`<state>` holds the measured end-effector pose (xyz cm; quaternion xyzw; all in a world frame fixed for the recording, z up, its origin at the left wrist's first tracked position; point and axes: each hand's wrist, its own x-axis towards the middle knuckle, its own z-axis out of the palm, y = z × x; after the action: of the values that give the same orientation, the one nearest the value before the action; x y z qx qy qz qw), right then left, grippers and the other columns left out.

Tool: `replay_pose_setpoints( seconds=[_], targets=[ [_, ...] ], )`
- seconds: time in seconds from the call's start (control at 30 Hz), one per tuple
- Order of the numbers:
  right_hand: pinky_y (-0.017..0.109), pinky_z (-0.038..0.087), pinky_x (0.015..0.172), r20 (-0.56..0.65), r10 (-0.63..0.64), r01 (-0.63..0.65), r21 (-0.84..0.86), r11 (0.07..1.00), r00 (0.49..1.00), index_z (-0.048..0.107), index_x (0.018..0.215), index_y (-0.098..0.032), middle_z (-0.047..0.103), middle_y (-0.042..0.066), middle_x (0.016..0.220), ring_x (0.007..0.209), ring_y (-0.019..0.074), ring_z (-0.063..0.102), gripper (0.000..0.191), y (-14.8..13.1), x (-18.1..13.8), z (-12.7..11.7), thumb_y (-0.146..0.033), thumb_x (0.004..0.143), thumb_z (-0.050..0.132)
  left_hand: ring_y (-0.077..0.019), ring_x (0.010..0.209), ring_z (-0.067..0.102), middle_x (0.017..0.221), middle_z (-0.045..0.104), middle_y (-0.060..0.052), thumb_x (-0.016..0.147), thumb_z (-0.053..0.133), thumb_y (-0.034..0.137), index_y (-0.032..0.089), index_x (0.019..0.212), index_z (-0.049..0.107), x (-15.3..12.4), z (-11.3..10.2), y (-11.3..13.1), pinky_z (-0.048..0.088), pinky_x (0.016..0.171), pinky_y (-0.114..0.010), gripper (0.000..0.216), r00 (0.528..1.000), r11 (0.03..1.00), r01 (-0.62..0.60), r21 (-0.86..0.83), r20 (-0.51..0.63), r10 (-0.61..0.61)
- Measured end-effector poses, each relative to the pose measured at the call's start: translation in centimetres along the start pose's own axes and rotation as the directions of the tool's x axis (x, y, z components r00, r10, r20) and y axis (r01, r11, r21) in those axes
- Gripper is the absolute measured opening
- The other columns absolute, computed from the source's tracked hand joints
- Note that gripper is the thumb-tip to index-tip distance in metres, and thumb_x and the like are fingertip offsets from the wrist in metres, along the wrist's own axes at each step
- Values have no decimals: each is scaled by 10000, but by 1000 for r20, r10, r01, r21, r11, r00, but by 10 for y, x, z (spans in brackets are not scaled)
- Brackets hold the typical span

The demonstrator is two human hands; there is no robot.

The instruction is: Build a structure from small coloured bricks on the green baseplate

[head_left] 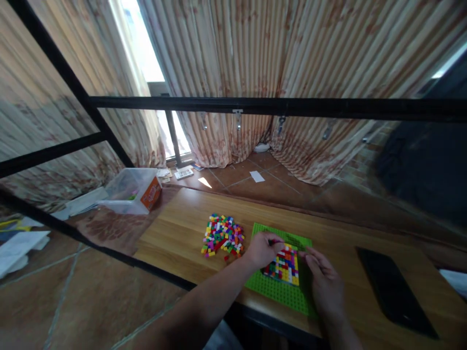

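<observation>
A green studded baseplate lies on the wooden table, bearing a block of multicoloured toy bricks. My left hand reaches over the plate's upper left part, thumb and fingers pinched around what looks like a small dark toy brick, partly hidden by the fingers. At the right side of the brick block, my right hand is closed with its fingertips together near the block's top right corner. Whatever lies between those fingertips is too small to make out. Left of the plate spreads a loose pile of small coloured bricks.
A dark flat tablet-like slab lies on the table to the right. Black metal bars cross in front. On the floor stand a clear plastic box and scattered papers. Patterned curtains hang behind.
</observation>
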<state>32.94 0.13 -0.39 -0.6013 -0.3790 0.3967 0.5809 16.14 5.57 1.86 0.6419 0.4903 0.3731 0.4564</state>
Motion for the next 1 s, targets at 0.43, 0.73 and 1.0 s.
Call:
replay_pose_setpoints(
  seconds=[0.43, 0.73, 1.0],
  targets=[
    [375, 513, 794, -198, -34, -5, -190, 982, 980, 684, 971, -173, 720, 68, 879, 851, 243, 663, 454, -25, -4, 6, -520, 678, 669, -197, 954, 632, 1021, 704, -74, 895, 529, 317, 199, 1053, 672, -65, -52, 19, 475, 903, -355, 244, 917, 927, -322, 194, -178, 356],
    [325, 450, 851, 531, -298, 599, -594, 537, 793, 676, 1030, -208, 689, 70, 1012, 926, 208, 631, 286, -71, -39, 128, -311, 889, 450, -211, 965, 614, 1005, 674, -87, 868, 573, 265, 193, 1033, 635, -139, -120, -26, 491, 871, -372, 190, 904, 931, -147, 335, -336, 264],
    [270, 402, 835, 583, -121, 591, -757, 277, 803, 679, 1028, -212, 660, 79, 958, 936, 197, 598, 230, -52, -18, 176, -277, 870, 524, -203, 924, 627, 978, 677, -87, 885, 554, 279, 196, 991, 647, -143, -129, -35, 507, 842, -359, 164, 909, 962, -134, 238, -357, 215]
  ],
)
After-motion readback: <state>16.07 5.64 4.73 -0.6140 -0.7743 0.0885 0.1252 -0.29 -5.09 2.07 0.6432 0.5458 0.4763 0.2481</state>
